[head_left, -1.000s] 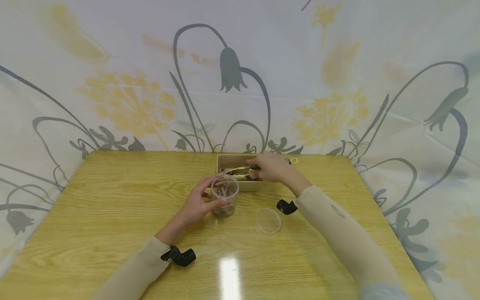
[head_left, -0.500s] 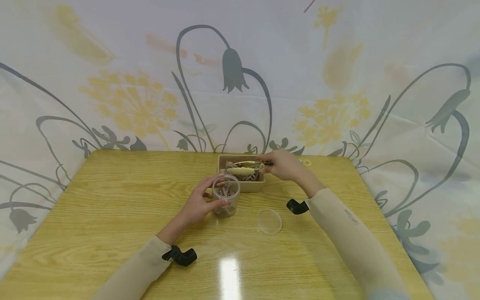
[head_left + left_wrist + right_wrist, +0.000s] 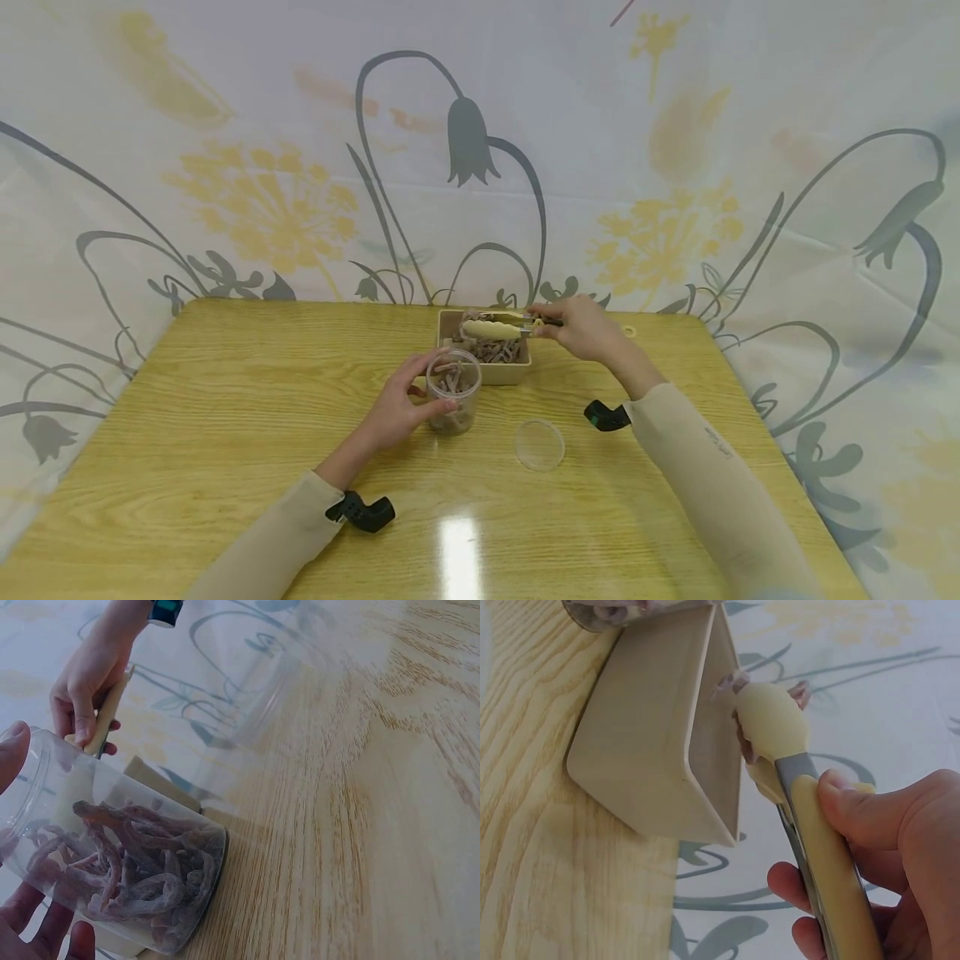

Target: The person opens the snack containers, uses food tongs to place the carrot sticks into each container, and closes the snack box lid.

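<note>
My right hand (image 3: 588,329) grips a pair of cream-tipped tongs (image 3: 495,330). In the right wrist view the tongs (image 3: 772,724) pinch purplish-brown dried strips (image 3: 739,735) just over the mouth of a beige rectangular box (image 3: 641,720). More strips (image 3: 502,350) lie inside that box. My left hand (image 3: 397,404) holds a clear plastic jar (image 3: 453,392) in front of the box, thumb and fingers around its upper part. Wrinkled strips (image 3: 135,862) fill the lower part of the jar, as the left wrist view shows.
A clear round lid (image 3: 540,444) lies on the wooden table (image 3: 262,450), to the right of the jar. A small yellowish ring (image 3: 629,332) shows near the back edge, behind the right wrist. A flower-printed curtain (image 3: 300,167) hangs behind the table.
My right hand has moved right and the tongs have risen out of the box, with strips now between their tips. My left hand and the jar have stayed in place.
</note>
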The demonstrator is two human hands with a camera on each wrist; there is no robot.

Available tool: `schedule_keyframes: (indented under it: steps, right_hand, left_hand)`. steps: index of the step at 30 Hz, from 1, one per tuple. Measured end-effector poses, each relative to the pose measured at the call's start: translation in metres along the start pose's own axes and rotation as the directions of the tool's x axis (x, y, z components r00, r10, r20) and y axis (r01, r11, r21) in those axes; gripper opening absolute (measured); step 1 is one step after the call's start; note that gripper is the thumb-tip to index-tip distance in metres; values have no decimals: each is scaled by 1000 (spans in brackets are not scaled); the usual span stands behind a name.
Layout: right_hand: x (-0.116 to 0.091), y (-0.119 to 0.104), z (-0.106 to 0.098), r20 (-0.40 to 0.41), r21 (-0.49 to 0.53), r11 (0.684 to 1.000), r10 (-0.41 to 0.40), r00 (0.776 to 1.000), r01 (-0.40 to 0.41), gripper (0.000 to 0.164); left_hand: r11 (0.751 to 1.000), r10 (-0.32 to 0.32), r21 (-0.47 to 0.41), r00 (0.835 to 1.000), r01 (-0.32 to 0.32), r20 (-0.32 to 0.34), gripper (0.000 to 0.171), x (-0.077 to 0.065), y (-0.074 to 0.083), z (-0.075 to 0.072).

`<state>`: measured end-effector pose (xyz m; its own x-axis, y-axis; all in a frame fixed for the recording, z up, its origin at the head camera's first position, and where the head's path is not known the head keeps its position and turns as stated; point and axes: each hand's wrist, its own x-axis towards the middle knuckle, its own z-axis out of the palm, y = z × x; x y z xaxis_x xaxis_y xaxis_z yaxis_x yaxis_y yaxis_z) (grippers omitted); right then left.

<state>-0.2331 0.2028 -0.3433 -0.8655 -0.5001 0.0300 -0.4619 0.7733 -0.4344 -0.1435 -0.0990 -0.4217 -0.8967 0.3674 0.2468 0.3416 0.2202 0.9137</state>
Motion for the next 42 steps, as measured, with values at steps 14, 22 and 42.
schedule_keyframes:
  steps: [14,22,42]
  right_hand:
    - [-15,-8,-16,-94,96,995,-29,995,39,41]
    - [-31,-20,-27,-121,187,973,-117,986,139,38]
    - [-53,-28,-9,-58,188,960,-200,978,208,38]
  left_hand:
    - [1000,16,19,1000,-16,-14,71,3,-24,2]
    - [999,9,43,1000,-9,-7,73,4,-21,1]
    - [1000,4,27,1000,-4,2,73,2,-22,1]
